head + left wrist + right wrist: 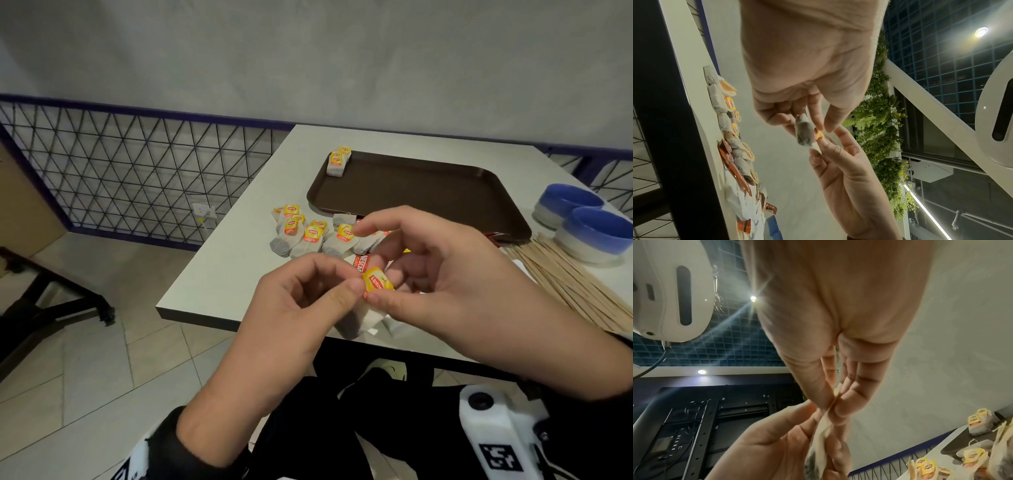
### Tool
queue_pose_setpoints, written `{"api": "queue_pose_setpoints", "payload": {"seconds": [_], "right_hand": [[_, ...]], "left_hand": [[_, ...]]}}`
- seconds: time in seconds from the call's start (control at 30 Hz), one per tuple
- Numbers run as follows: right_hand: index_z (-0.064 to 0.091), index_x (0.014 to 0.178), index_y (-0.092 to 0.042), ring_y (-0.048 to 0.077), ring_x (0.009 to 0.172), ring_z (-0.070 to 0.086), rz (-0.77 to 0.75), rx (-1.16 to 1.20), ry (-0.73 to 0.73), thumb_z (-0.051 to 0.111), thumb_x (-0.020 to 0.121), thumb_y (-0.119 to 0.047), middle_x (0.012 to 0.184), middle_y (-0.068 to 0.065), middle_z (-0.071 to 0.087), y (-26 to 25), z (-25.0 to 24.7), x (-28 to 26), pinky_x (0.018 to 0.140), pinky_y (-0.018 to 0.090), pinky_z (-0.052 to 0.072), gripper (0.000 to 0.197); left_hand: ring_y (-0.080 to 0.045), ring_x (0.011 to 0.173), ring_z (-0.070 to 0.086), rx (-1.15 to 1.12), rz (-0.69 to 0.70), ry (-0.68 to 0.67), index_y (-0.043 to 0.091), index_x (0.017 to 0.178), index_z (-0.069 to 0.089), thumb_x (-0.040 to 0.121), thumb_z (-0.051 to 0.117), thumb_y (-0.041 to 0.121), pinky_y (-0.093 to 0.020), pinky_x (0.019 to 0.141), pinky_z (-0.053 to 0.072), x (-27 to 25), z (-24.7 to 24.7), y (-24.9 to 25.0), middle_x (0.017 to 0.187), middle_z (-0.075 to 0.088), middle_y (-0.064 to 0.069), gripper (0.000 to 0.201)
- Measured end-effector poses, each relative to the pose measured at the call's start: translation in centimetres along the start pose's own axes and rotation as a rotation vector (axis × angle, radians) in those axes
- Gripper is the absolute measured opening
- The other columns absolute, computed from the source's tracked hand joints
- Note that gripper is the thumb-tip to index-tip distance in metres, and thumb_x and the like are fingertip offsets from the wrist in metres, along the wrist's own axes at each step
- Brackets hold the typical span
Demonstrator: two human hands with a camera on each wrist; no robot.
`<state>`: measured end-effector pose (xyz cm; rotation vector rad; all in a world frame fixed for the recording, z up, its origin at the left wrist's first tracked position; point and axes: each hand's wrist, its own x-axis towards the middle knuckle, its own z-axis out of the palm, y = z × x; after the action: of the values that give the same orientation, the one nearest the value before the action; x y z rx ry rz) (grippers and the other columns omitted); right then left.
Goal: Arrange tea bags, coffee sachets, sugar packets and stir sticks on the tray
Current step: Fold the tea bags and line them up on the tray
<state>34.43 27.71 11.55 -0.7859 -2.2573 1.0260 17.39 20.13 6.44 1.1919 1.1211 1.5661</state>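
Item in hand: one tea bag (359, 317), held above the near table edge, its yellow tag (376, 281) uppermost and the pouch hanging below. Your left hand (301, 308) pinches it at the tag between thumb and forefinger; your right hand (442, 274) pinches the same tag from the other side, remaining fingers loosely spread. Both grips sit on the tag, probably so you can straighten tag and string before placing. Beyond: loose tea bags (308, 236) in a scatter on the table (219, 274), just short of the tray, with red coffee sachets (363, 262) partly hidden under your fingers. Brown tray (428, 192): mostly bare, a small stack of tea bags (338, 161) upright in its far left corner, apparently starting a row. Right of the tray: wooden stir sticks (565, 274) fanned out, and two blue bowls (582, 219). Sugar packets: not clearly identifiable here.
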Motion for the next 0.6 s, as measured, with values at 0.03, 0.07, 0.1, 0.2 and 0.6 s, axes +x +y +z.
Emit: {"api": "queue_pose_setpoints", "payload": {"seconds": [0.03,0.07,0.1,0.2,0.6], "right_hand": [[0.062,0.119,-0.047,0.028,0.074,0.064,0.000,-0.003,-0.010,0.082,0.082,-0.003,0.096,-0.002,0.064,0.0,0.0,0.1,0.068,0.050,0.059,0.060],[0.062,0.119,-0.047,0.026,0.074,0.064,-0.002,-0.012,-0.018,0.082,0.082,-0.003,0.096,-0.002,0.064,-0.1,0.0,0.2,0.069,0.051,0.059,0.060],[0.062,0.119,-0.047,0.024,0.074,0.064,-0.006,-0.027,-0.025,0.081,0.082,-0.003,0.097,-0.003,0.064,-0.1,0.1,0.2,0.070,0.050,0.059,0.061],[0.061,0.120,-0.047,0.019,0.073,0.065,-0.005,-0.077,-0.053,0.082,0.082,-0.005,0.098,-0.005,0.065,-0.3,0.2,0.2,0.071,0.049,0.059,0.060],[0.080,0.084,-0.017,0.029,0.071,0.073,0.143,0.080,0.017,0.079,0.080,-0.034,0.074,0.010,0.075,0.3,-0.5,1.5,0.065,0.042,0.059,0.017]], "left_hand": [[-0.019,0.059,0.061,-0.010,-0.002,0.015,0.011,0.084,0.072,0.081,0.074,0.021,-0.021,0.057,0.051,0.0,0.0,0.0,0.070,0.068,-0.011,0.011],[-0.017,0.059,0.061,-0.020,-0.008,0.031,0.010,0.083,0.072,0.081,0.072,0.022,-0.020,0.055,0.050,0.0,-0.1,0.1,0.072,0.068,-0.011,0.012],[-0.016,0.060,0.061,-0.029,-0.012,0.042,0.010,0.083,0.072,0.083,0.070,0.019,-0.019,0.054,0.050,0.0,-0.1,0.0,0.073,0.069,-0.011,0.009],[-0.016,0.066,0.062,-0.039,-0.031,0.064,0.013,0.086,0.071,0.087,0.069,0.003,-0.021,0.060,0.052,0.0,-0.2,-0.4,0.071,0.070,-0.009,0.010],[-0.023,0.080,0.073,-0.101,0.027,0.212,0.012,0.099,0.064,0.068,0.077,0.017,-0.028,0.074,0.058,0.6,-0.9,-0.5,0.084,0.078,-0.014,0.034]]}}
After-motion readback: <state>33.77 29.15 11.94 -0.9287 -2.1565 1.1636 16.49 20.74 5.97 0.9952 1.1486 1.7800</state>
